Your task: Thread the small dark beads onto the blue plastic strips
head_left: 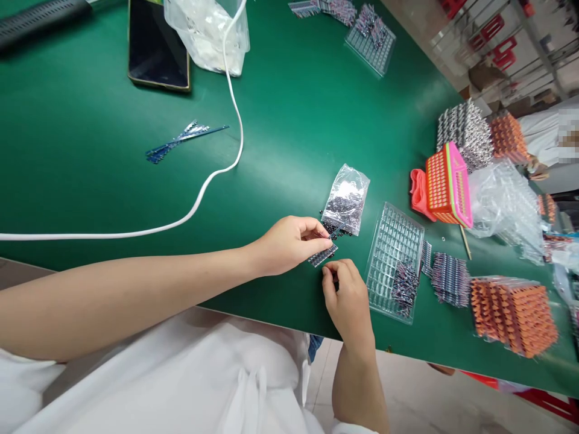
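Note:
My left hand [294,246] reaches in from the left, its thumb and forefinger pinched on a thin bluish strip [337,231]. Small dark beads lie around the fingertips, by the mouth of a clear plastic bag [347,196] that holds more of them. Below these fingers is a small dark ridged piece [322,255]. My right hand [348,295] is curled near the table edge, thumb and fingers drawn together; whatever they hold is too small or hidden. Right of it lies a clear compartment tray [392,259] with a heap of small dark-and-pink pieces [404,283].
A white cable [237,120] curves across the green table [284,132]. Behind are a phone [158,51], a plastic tub [212,36] and blue strips [181,141]. Rightward stand an orange-pink basket [446,187], stacked orange pieces [513,313] and plastic bags [502,199].

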